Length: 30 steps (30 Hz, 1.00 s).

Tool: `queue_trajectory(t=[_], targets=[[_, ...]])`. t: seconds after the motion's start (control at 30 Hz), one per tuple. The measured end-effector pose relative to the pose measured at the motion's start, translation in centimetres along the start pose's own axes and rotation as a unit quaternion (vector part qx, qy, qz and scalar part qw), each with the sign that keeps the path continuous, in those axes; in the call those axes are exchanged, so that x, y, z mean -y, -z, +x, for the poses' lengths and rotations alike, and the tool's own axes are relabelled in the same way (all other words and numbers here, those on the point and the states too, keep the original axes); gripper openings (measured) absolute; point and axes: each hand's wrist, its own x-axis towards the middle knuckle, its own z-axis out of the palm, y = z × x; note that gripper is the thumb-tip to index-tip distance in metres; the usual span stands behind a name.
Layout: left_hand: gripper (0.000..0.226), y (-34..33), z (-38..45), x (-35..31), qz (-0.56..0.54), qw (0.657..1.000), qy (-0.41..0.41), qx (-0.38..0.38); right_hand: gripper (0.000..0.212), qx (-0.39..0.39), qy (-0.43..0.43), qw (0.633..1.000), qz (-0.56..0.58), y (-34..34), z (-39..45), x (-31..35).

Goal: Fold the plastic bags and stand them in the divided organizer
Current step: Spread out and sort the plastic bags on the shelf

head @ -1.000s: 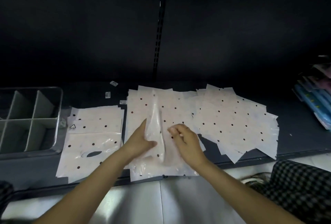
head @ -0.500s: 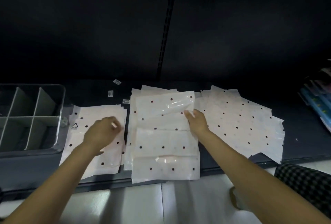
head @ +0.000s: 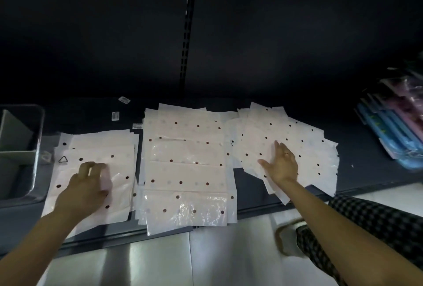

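The divided organizer (head: 20, 148) stands well left of the left hand (head: 84, 187), whose blurred, loosely curled fingers (head: 91, 169) rest on the left bag stack (head: 96, 148) with no clear grip. The middle stack (head: 187, 166) lies flat between the hands. The right hand (head: 281, 164) presses straight fingers on the fanned pile (head: 297, 139). Slick sheets overhanging the shelf (head: 366, 159) edge may well slide off.
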Motion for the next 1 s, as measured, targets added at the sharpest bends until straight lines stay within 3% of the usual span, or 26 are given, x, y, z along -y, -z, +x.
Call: queue_trajectory(t=[0.07, 0.2, 0.33, 0.47, 0.53, 0.63, 0.73, 0.83, 0.93, 1.0], targets=[[0.077, 0.2, 0.3, 0.4, 0.000, 0.999, -0.010, 0.031, 0.058, 0.035, 0.026, 0.998, -0.049, 0.4, -0.2, -1.7], [0.081, 0.4, 0.6, 0.4, 0.049, 0.996, 0.011, 0.070, 0.027, -0.051, 0.066, 0.993, -0.083, 0.8, -0.6, -2.2], [0.076, 0.7, 0.5, -0.4, 0.119, 0.993, -0.004, 0.003, 0.045, -0.050, 0.004, 0.999, 0.002, 1.5, -0.7, -1.0], [0.070, 0.0, 1.3, -1.3, 0.132, 0.987, -0.091, 0.007, 0.042, -0.084, 0.039, 0.994, 0.062, 2.2, -1.3, 1.2], [0.070, -0.2, 1.2, -1.7, 0.107, 0.991, -0.080, 0.013, 0.040, -0.103, 0.058, 0.987, 0.104, 2.5, -1.8, 3.1], [0.067, -0.1, 0.6, -2.1, 0.152, 0.985, -0.067, -0.038, 0.046, -0.101, 0.070, 0.969, 0.214, 2.6, -2.6, 7.2], [0.058, -0.4, 0.4, -2.7, 0.178, 0.980, -0.086, -0.020, 0.040, -0.035, 0.060, 0.940, 0.335, 1.9, -3.1, 12.5], [0.066, -1.0, 0.5, -2.7, 0.179, 0.980, -0.083, -0.023, 0.030, 0.059, 0.013, 0.898, 0.436, 0.8, -3.5, 17.9], [0.069, -1.1, 0.6, -2.4, 0.173, 0.982, -0.072, -0.015, 0.025, 0.144, 0.014, 0.856, 0.496, -0.4, -4.1, 20.9], [0.066, -1.2, 1.1, -2.1, 0.157, 0.984, -0.080, -0.011, 0.030, 0.173, 0.032, 0.857, 0.485, -1.2, -4.4, 21.0]])
